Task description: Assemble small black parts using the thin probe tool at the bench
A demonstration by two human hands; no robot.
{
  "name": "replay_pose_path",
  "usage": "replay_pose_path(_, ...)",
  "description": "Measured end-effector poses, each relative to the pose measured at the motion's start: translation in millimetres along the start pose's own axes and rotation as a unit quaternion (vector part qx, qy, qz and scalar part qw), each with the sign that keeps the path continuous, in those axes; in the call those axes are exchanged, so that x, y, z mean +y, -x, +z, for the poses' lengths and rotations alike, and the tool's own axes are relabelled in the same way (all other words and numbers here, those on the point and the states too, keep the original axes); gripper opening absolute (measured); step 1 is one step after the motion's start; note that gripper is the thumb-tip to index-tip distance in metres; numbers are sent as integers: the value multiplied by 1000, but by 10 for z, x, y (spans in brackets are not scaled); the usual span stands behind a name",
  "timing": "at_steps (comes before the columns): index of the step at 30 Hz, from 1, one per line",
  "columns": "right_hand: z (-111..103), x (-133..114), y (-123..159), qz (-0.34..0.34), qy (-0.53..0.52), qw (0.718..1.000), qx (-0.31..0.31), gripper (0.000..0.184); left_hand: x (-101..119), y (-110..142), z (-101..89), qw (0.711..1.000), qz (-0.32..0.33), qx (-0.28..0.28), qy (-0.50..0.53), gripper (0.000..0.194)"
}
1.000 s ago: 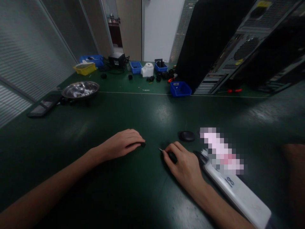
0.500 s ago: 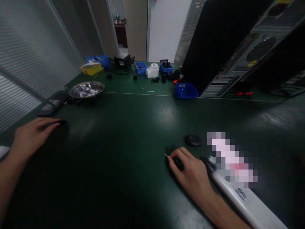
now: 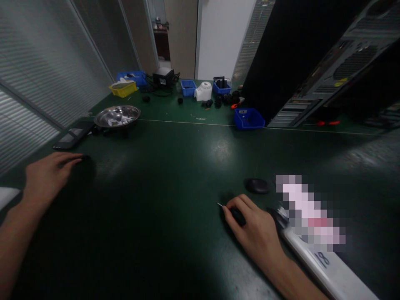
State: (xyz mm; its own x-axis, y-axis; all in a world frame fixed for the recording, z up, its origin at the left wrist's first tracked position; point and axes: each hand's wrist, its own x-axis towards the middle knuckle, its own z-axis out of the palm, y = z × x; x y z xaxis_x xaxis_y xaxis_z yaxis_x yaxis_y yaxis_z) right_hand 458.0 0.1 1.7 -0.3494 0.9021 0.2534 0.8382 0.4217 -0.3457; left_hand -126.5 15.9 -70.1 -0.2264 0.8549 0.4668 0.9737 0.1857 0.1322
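Note:
Over the left side of the dark green table, my left hand (image 3: 50, 175) pinches a small black piece (image 3: 86, 158) between thumb and fingertips; its shape is too dark to make out. My right hand (image 3: 253, 223) rests low at centre right, its fingers wrapped round the black handle of a screwdriver (image 3: 238, 216). The thin metal shaft sticks out past the fingertips, pointing left. Just beyond that hand lies a black computer mouse (image 3: 258, 186). A metal bowl (image 3: 103, 123) with white scraps in it stands beyond my left hand, next to a flat black device (image 3: 73, 135).
A long white object marked 18 (image 3: 337, 266) lies to the right of my right forearm, beside a blurred-out patch. Blue bins (image 3: 249, 126), a yellow bin (image 3: 124, 90), a white housing (image 3: 204, 91) and black parts line the back. A computer case (image 3: 331, 66) towers at right.
The whole view has shifted slightly, so everything appears a little farther right. Both hands keep their grips, with little movement against the table.

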Motion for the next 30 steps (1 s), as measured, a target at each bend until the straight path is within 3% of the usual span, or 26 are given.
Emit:
replay_pose_path(5, -4, -3, -6, 3, 3, 1000, -4, 24, 86, -38, -56, 995, 40, -56, -76, 53)
replay_pose_path(14, -6, -2, 2, 5, -6, 1000, -8, 23, 171, -26, -97, 993, 68, -51, -83, 51)
replay_pose_path(26, -36, -30, -22, -10, 3, 1000, -2, 21, 165, -33, -79, 996, 30, -50, -69, 50)
replay_pose_path(30, -159, -221, 19, -60, -66, 996, -27, 17, 223, -50, -89, 995, 30, -56, -79, 51)
